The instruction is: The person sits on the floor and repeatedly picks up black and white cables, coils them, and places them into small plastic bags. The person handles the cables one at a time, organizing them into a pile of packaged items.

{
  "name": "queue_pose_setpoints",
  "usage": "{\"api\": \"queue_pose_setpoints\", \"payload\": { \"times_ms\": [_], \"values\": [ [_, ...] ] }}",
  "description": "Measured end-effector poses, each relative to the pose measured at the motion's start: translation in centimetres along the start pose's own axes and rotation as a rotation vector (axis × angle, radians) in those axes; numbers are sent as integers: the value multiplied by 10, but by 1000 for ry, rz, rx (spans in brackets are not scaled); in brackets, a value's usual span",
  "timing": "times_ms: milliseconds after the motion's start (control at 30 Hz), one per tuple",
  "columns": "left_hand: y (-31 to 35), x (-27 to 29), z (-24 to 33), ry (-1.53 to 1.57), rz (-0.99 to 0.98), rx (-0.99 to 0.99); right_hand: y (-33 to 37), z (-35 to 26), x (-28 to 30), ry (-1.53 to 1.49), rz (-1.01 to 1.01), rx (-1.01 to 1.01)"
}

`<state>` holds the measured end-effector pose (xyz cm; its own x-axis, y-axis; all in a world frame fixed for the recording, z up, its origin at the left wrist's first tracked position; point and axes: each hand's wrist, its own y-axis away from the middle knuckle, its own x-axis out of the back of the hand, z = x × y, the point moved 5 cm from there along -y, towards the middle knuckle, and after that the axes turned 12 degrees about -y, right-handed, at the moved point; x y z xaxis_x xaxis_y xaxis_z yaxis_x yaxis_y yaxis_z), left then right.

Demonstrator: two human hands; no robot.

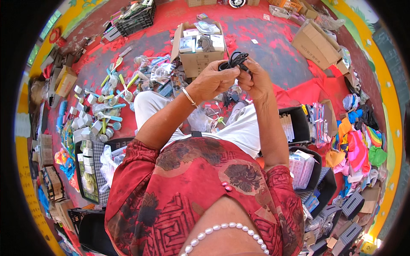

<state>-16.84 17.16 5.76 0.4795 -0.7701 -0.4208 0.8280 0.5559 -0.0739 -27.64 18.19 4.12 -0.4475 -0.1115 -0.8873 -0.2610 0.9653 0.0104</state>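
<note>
Pearls ring the neck; farther out, left hand and right hand pinch a coiled black cable above a red-and-grey floor strewn with goods, yellow walls beyond.

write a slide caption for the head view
Left hand and right hand together hold a bundled black cord, with a filled, open cardboard box beyond.
</note>
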Motion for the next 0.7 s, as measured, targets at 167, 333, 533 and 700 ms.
{"api": "queue_pose_setpoints", "payload": {
  "times_ms": [167,333,533,700],
  "values": [
    [-6,1,-2,110,86,-35,1,0,-8,-34,160,342],
    [-3,3,10,-31,210,-96,7,-5,-28,232,85,514],
    [-8,10,7,-300,534,-204,13,0,-40,858,355,834],
    [-13,18,3,-298,618,-244,17,4,-46,1166,398,934]
  ]
}}
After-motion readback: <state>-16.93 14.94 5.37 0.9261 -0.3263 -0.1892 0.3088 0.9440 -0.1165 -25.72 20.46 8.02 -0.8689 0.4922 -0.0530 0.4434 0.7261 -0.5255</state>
